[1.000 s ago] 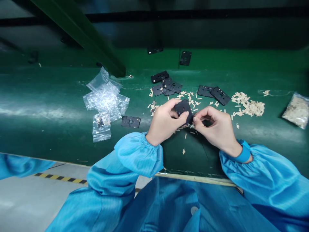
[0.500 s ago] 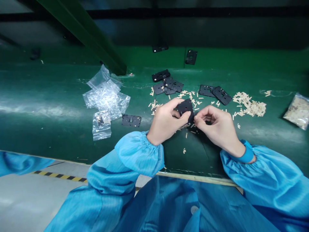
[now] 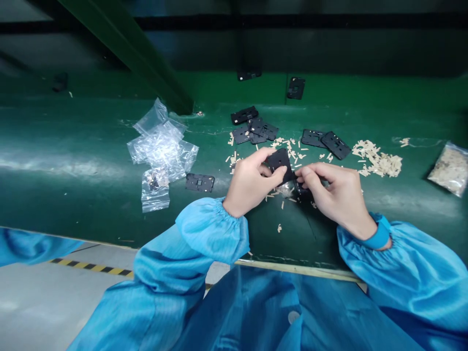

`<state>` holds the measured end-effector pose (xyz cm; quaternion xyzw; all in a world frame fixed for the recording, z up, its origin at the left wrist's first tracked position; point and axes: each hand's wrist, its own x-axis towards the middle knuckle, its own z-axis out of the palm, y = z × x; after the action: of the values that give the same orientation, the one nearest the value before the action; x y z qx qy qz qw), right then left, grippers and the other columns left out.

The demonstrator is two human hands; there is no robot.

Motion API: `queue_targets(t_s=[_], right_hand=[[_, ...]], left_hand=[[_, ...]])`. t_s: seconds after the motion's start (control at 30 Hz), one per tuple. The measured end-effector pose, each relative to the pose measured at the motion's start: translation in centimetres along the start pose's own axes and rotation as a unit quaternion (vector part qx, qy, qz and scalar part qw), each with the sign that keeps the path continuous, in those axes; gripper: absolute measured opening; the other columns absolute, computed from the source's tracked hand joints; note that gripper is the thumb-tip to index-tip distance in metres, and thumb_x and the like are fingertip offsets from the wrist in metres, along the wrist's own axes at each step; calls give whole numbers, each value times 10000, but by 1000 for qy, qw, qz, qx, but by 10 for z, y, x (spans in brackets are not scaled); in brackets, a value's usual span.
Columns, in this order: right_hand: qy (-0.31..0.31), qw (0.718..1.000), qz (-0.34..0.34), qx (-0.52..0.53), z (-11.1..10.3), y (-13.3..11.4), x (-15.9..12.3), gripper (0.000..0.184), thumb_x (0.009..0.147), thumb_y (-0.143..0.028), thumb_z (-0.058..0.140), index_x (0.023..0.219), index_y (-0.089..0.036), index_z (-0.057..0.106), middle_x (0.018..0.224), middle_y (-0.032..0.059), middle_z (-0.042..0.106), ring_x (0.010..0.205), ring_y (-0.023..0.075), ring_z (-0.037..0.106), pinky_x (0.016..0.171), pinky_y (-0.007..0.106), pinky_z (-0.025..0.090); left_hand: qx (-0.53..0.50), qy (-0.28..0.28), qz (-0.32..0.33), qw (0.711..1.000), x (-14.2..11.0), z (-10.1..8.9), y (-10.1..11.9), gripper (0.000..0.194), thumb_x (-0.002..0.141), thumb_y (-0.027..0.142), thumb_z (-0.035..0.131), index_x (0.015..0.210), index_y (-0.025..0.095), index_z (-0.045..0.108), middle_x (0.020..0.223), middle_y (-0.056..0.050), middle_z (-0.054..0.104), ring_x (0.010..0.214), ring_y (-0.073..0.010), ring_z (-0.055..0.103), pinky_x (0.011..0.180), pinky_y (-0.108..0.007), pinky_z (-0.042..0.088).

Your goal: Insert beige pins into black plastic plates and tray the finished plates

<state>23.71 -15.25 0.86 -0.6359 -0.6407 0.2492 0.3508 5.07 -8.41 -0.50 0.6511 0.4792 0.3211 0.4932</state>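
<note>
My left hand [image 3: 249, 179] is closed on a flat black plastic plate [image 3: 280, 165], tilted up above the bench, thumb in front and fingers behind. At that plate's lower right edge, my right hand [image 3: 334, 190] is pinched closed; whatever its fingertips hold is too small and hidden to make out. A dark glossy object [image 3: 302, 189] shows partly below the right fingers. Scattered around and beneath the hands are small cream-coloured strips [image 3: 280, 227]. Another black plate [image 3: 200, 183] lies left of my left hand.
Several black plates [image 3: 263, 128] are heaped beyond my hands, and two overlapping ones [image 3: 335, 145] lie to the right. A pile of cream pieces [image 3: 383, 162] and a filled bag [image 3: 449, 168] sit farther right. Clear plastic bags [image 3: 161, 144] lie left, near a green post [image 3: 146, 63].
My right hand has shifted slightly right and turned, its fingertips still by the plate's edge. The dark glossy object now shows below them. My left hand keeps the plate nearly in place.
</note>
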Motion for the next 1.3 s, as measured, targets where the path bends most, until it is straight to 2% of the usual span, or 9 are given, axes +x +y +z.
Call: queue_targets(t_s=[0.2,0.33,0.43,0.63,0.77,0.9,1.03,1.17,1.3], right_hand=[[-23,988,105,109,-4,2,5,277,1010,-379,572,983,-202,783,783,43,762,590,158,651,578,303,522],[-10,985,94,147,-1,2,10,153,918,-340,698,946,-203,759,827,45,757,690,166,668,638,296,536],[-28,980,84,180,3,3,11,125,878,-323,733,889,-198,726,833,37,738,730,163,663,656,285,532],[-65,962,123,234,4,3,12,146,842,-304,735,791,-183,670,743,5,677,623,117,576,569,243,470],[-103,941,182,266,1,-1,14,166,820,-303,720,727,-184,651,618,-27,597,534,99,497,500,231,399],[-130,920,242,280,0,-3,15,142,803,-273,703,705,-189,644,567,-40,562,491,95,484,460,224,374],[-119,921,224,295,2,-5,15,116,789,-241,700,703,-184,646,575,-39,567,494,88,486,467,219,389],[-84,935,185,289,5,-5,14,115,786,-257,726,733,-182,657,629,-28,606,522,91,497,501,233,416],[-68,941,173,282,5,-3,13,155,808,-304,745,766,-180,663,662,-16,617,545,100,513,520,246,425]], left_hand=[[-57,6,-12,998,4,-3,1,199,798,240,726,979,195,655,727,31,688,559,-117,668,506,-210,527],[-93,-9,-22,995,4,-3,1,202,794,246,733,970,199,645,749,27,693,570,-123,676,507,-217,552],[-112,-16,-31,993,4,-2,1,231,777,247,746,976,192,642,792,18,707,590,-123,685,505,-211,556],[-94,-20,-31,995,2,-2,4,257,760,257,750,985,185,649,787,18,691,581,-106,655,532,-212,563],[-58,-22,-18,998,0,-2,6,252,766,270,743,986,181,656,775,15,691,606,-116,676,532,-200,554],[-14,-11,10,1000,-3,-1,7,237,780,258,732,999,187,675,772,16,704,631,-117,696,544,-186,549],[14,3,28,999,-5,0,7,220,794,233,721,1008,197,686,787,16,724,616,-111,700,540,-183,535],[22,25,14,999,-4,0,5,245,789,220,727,1029,192,689,775,17,729,604,-114,703,540,-187,529],[-11,18,-2,1000,-1,-2,3,268,792,240,737,1050,190,684,761,25,719,563,-114,685,510,-194,524]])
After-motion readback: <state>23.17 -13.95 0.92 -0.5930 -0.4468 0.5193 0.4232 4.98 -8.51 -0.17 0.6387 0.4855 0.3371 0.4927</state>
